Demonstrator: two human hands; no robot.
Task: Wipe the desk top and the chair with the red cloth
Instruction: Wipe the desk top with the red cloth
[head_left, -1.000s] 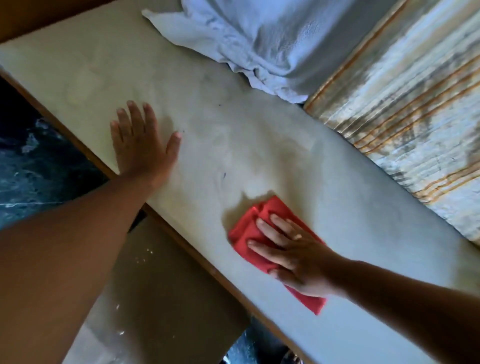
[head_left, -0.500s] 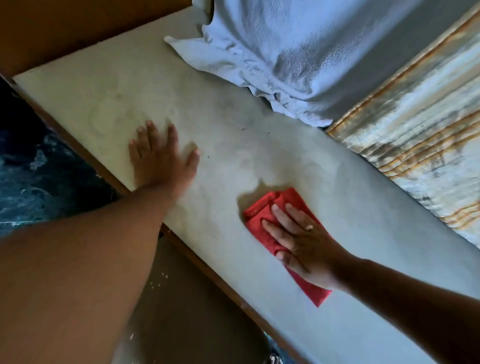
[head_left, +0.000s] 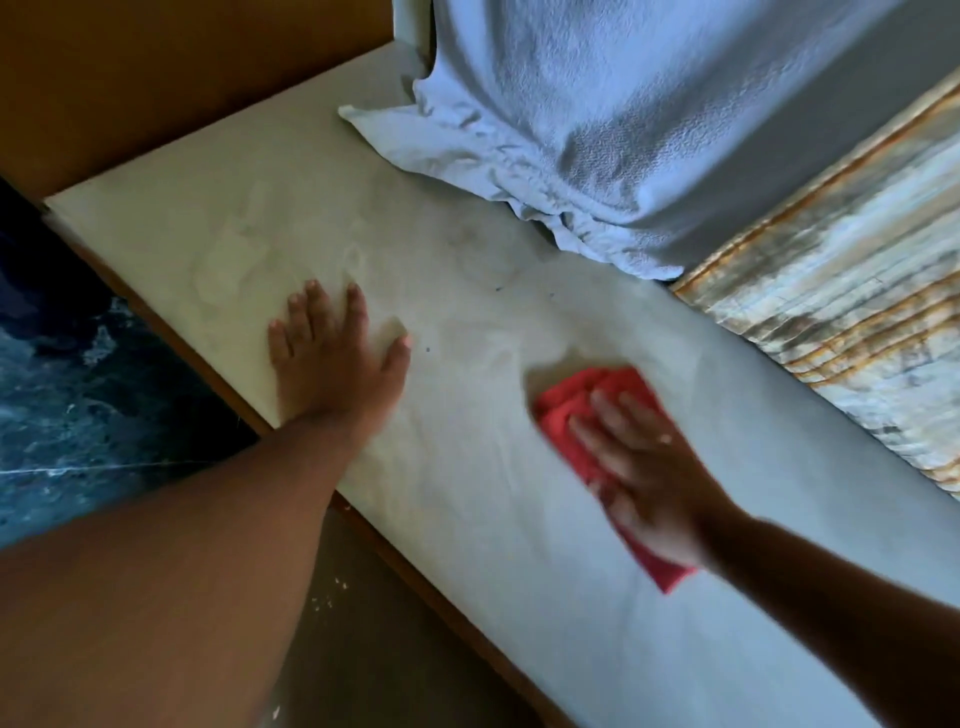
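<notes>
On the pale dusty desk top (head_left: 467, 493), mid-span, lies the crumpled red cloth (head_left: 569, 410), pinned flat under the right hand (head_left: 647, 467), fingers spread wide, prob. for even pressure. Left hand (head_left: 332, 364), open & flat w/ nothing in it, braces nr the front edge. White towel (head_left: 597, 145) drapes at the back.

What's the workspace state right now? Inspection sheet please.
Surface: desk top pale, dusty, smudge marks near the far end.
Job's things: red cloth flat on the desk; chair not identifiable.
Clutter: white towel draped onto the far edge.
Grips: right hand pressed flat on the cloth, blurred; left hand flat on the bare desk, empty.
Cables: nothing seen.
Surroundings: ribbed metal sheet on the right; dark floor on the left.
</notes>
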